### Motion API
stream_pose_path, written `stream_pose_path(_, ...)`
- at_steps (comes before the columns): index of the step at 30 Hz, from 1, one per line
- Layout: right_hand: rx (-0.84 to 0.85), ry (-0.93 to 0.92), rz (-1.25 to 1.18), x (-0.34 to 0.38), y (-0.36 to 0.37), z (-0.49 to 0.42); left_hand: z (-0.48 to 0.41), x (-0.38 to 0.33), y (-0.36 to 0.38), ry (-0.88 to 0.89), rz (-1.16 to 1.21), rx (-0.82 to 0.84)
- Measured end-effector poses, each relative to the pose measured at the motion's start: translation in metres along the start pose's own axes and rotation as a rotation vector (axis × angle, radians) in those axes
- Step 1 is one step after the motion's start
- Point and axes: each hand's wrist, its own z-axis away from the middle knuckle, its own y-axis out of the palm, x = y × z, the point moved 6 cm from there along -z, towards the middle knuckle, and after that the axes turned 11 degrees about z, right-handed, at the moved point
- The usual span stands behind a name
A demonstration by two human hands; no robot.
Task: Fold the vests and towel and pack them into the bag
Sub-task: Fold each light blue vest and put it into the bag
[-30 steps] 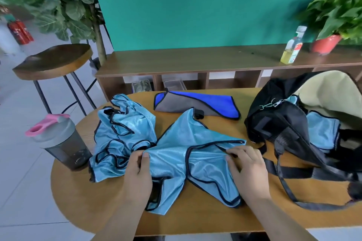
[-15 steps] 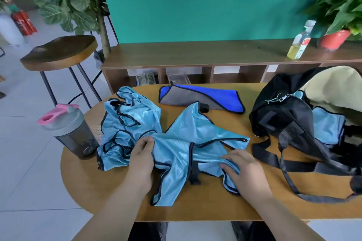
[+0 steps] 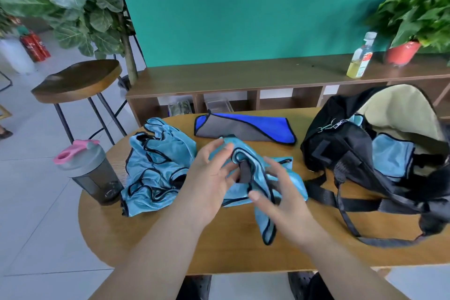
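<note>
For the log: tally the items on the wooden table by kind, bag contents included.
Light blue vests: 3 (one being folded, crumpled heap that may hide more, one already packed)
Towel: 1
Bag: 1
Shaker bottle: 1
Total: 6
</note>
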Motion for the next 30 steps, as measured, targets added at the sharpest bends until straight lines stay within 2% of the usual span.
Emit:
stream_pose_path(3, -0.051, 0.032, 0.145, -0.017, 0.007, 0.003, 0.009, 0.016, -0.005, -0.028, -0.15, -0.023)
stream_pose_path(5, -0.11, 0.054, 0.126, -0.018, -0.002, 0.003, 0.013, 0.021, -0.016, -0.006, -0.213, -0.059)
stream_pose_path(7, -0.125, 0.072, 0.078, -0.014, -0.017, 0.003, 0.017, 0.017, -0.027, 0.072, -0.339, -0.1)
stream_pose_path(9, -0.144, 0.074, 0.085, -0.005, -0.037, 0.0, 0.02, 0.006, -0.033, 0.195, -0.6, -0.118)
stream_pose_path(12, -0.196, -0.014, 0.17, 0.018, -0.066, -0.012, 0.027, -0.007, -0.026, 0.328, -0.886, 0.016)
stream_pose_path(15, -0.278, -0.167, 0.22, 0.051, -0.089, -0.024, 0.03, -0.011, -0.014, 0.283, -1.159, 0.197)
stream_pose_path(17, -0.353, -0.208, 0.223, 0.067, -0.104, -0.032, 0.031, -0.02, -0.011, 0.325, -1.367, 0.226)
stream_pose_path(21, -0.444, -0.227, 0.145, 0.086, -0.123, -0.04, 0.026, -0.047, -0.02, 0.47, -1.334, 0.068)
stream_pose_path(27, -0.626, -0.183, -0.13, 0.103, -0.147, -0.045, 0.024, -0.055, -0.045, 0.542, -1.561, -0.09)
stream_pose_path(30, -0.738, -0.212, -0.21, 0.125, -0.152, -0.036, 0.031, -0.071, -0.052, 0.596, -1.287, -0.213)
